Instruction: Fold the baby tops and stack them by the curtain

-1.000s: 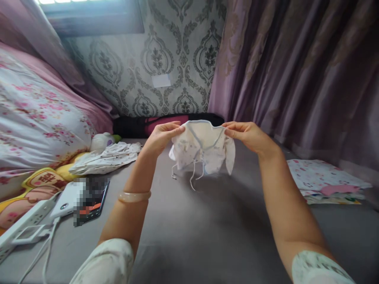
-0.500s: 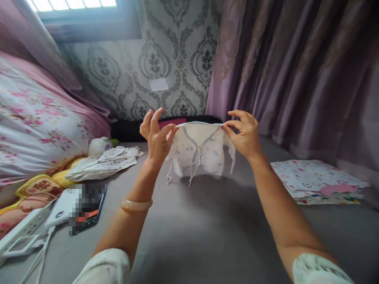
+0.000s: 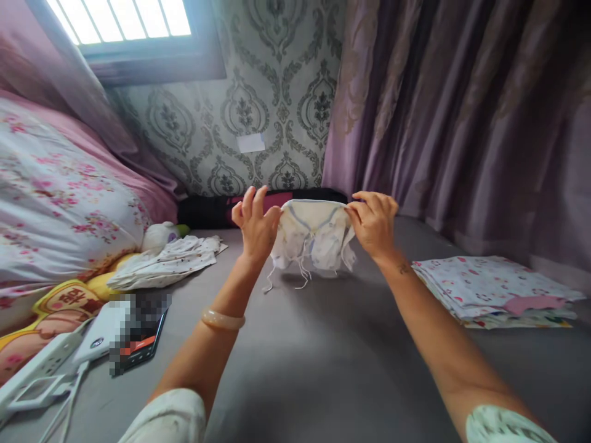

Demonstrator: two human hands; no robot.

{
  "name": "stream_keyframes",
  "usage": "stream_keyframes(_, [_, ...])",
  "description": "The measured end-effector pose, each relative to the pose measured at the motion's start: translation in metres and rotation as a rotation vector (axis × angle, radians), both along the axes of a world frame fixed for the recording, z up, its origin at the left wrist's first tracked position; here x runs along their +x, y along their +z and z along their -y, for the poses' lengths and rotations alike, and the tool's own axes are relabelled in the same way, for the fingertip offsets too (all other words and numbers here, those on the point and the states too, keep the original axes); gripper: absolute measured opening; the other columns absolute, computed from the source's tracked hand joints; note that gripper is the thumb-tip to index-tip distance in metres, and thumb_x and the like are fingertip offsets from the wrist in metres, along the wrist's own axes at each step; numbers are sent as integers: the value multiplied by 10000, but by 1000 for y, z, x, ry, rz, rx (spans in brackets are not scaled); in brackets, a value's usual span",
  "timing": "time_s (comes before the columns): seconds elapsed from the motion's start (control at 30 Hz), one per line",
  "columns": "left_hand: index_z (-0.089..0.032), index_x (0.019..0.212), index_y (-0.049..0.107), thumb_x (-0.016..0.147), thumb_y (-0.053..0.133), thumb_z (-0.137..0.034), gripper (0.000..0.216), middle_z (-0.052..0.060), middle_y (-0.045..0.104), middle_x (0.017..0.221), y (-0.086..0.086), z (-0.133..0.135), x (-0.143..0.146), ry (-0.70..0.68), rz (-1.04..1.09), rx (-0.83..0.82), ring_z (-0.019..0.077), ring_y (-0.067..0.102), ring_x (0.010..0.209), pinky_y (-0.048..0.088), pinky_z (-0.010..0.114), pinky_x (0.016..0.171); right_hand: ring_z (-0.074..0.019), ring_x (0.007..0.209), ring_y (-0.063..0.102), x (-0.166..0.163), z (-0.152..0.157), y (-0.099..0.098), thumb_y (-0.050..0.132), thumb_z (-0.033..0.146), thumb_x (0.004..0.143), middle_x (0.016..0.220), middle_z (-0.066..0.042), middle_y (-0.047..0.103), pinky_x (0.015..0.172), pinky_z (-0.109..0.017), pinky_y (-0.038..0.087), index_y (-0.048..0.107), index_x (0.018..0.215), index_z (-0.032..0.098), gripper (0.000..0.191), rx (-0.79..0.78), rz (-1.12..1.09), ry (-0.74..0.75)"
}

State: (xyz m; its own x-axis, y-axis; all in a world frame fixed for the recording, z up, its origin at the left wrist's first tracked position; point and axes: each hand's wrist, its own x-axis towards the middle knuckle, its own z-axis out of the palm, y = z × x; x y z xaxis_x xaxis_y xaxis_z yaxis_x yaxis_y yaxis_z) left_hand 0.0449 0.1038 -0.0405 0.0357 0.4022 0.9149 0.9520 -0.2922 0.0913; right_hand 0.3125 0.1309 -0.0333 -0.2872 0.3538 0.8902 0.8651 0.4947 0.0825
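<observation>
A small white baby shirt [image 3: 314, 237] with pale blue trim and dangling ties hangs between my two hands above the grey bed sheet [image 3: 323, 357]. My left hand [image 3: 256, 224] pinches its left shoulder between thumb and forefinger, the other fingers raised. My right hand [image 3: 373, 221] pinches the right shoulder in the same way. The shirt's lower edge and ties touch or nearly touch the sheet. A pale bangle [image 3: 223, 319] sits on my left wrist.
A stack of folded printed cloths [image 3: 494, 289] lies at the right. A crumpled white garment [image 3: 168, 261] lies at the left by a floral pillow [image 3: 60, 203]. A phone [image 3: 138, 338], a white charger and a power strip [image 3: 32, 375] lie at the lower left. Purple curtains hang at the right.
Both hands have carried the shirt farther away and lower toward the sheet, and moved closer together, so the shirt now sags and bunches between them.
</observation>
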Motion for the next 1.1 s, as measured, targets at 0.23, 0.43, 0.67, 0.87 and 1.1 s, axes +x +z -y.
stream_keyframes(0.23, [-234,892,682,934,510,-385,233,84,500,1443,11,-2,2,44,61,-6,285,318,1404,176,473,1097,-249,1080,510,-2,-7,-4,487,312,967,1084,-68,643,966,-442,297,679,873,222,232,-18,-135,-17])
stream_keyframes(0.43, [-228,932,676,928,508,-395,237,90,494,1439,24,-6,8,32,100,-25,294,298,1401,165,476,1103,-243,1054,508,-5,-11,2,451,327,978,1071,-69,643,960,-436,302,668,871,219,265,2,-160,-29])
stream_keyframes(0.67, [-228,944,663,913,521,-376,208,78,473,1452,29,-12,3,26,48,-50,292,245,1422,155,474,1123,-238,1039,496,-7,-11,10,429,281,978,1068,-77,635,965,-440,287,661,884,211,260,-10,-69,-23])
stream_keyframes(0.87, [-222,856,661,889,563,-379,188,80,430,1489,20,-14,2,42,61,-109,315,245,1422,171,507,1114,-238,1037,493,-8,-10,3,425,281,982,1070,-71,632,962,-430,282,656,889,218,257,7,-80,-45])
stream_keyframes(1.1, [-231,821,658,889,581,-362,167,86,483,1431,16,-12,3,59,82,-71,322,320,1362,211,516,1084,-226,1041,523,-9,-10,-6,455,286,983,1081,-67,659,983,-414,278,657,867,214,244,6,-63,-64])
